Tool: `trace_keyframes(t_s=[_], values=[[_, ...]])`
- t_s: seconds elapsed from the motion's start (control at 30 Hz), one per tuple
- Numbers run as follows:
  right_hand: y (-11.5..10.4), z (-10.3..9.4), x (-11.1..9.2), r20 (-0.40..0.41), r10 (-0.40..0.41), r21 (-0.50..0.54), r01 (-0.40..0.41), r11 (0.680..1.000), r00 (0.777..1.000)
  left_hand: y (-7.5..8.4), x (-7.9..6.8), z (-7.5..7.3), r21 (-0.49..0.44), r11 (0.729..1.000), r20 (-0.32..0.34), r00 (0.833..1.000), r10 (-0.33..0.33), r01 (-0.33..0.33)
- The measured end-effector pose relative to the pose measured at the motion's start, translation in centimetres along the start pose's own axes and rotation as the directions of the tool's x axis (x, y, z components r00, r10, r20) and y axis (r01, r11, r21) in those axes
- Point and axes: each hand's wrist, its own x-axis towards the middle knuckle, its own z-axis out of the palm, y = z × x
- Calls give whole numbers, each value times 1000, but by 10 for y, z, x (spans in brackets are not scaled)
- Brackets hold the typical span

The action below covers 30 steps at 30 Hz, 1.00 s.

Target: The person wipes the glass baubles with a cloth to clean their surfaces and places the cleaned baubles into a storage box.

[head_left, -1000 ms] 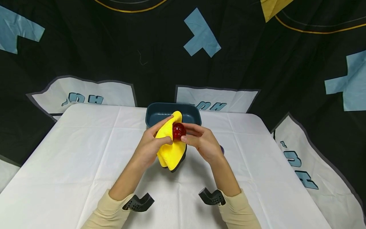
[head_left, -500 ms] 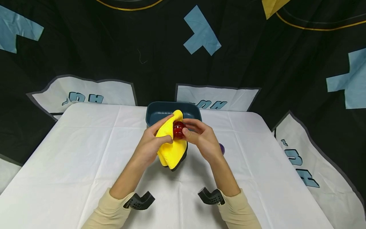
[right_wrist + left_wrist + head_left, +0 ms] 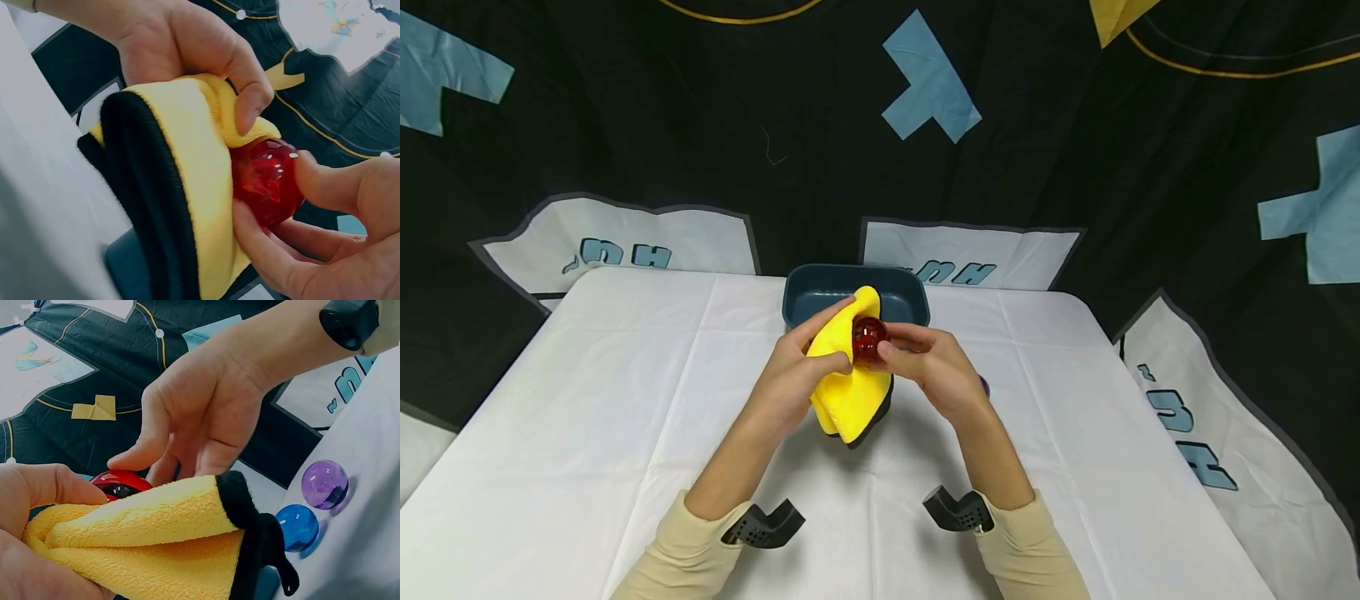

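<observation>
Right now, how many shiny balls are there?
3: red ball in the right hand, purple ball and blue ball on the white tablecloth. More may be hidden.

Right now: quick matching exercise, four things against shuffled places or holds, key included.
1. red ball
2. yellow cloth
3. purple ball
4. dark teal tub

A. next to a blue ball
B. pinched by the right hand
C. at the far edge of the white tablecloth
D. gripped by the left hand

Pairs: 1-B, 2-D, 3-A, 4-C
</observation>
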Motion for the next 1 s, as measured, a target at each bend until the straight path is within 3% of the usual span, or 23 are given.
trace_keyframes(t_s=[0.23, 0.47, 0.7, 1.0], values=[[0, 4, 2, -8, 10, -67, -10, 998, 1000, 3, 0, -2, 7, 1000, -16, 1000, 2, -2], [-2, 9, -3, -41, -90, -36, 89, 995, 995, 2, 2, -4, 7, 1000, -10, 1000, -8, 8], [-4, -1, -4, 0, -57, -102, 57, 993, 998, 1, 1, 0, -4, 1000, -7, 1000, -21, 21], [2, 1, 1, 15, -11, -13, 11, 1000, 1000, 3, 0, -1, 15, 1000, -17, 1000, 4, -3]])
